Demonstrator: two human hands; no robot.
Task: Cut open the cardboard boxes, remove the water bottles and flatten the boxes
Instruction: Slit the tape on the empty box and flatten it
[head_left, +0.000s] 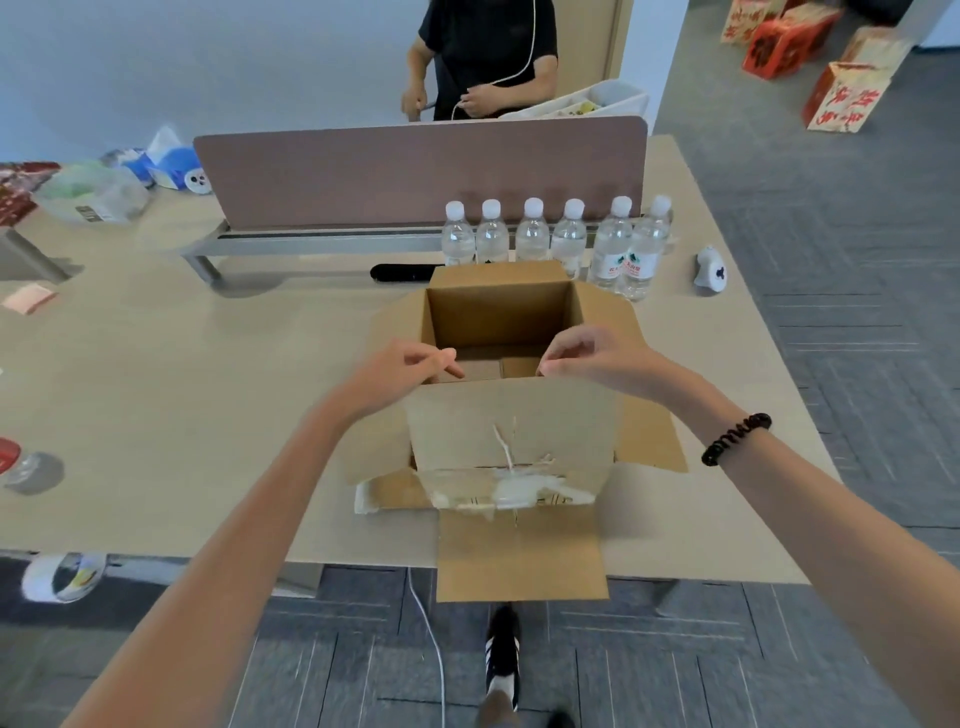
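Note:
An open brown cardboard box (511, 431) stands on the table (208, 389), all flaps folded out and no bottles visible inside. Torn clear tape (519, 488) clings to its near wall, and the near flap (519, 556) hangs over the table's edge. My right hand (587, 358) pinches the near wall's top rim. My left hand (410, 369) hovers at the near left corner with fingers loosely curled over the rim; whether it holds the cardboard is unclear. Several water bottles (532, 234) with white caps stand in a row behind the box.
A brown desk divider (415, 171) runs along the back, with a person (488, 52) standing behind it. A black oblong object (400, 271) lies behind the box, a white device (710, 270) at the right, plastic bags (93, 195) far left. Red boxes (841, 93) sit on the floor.

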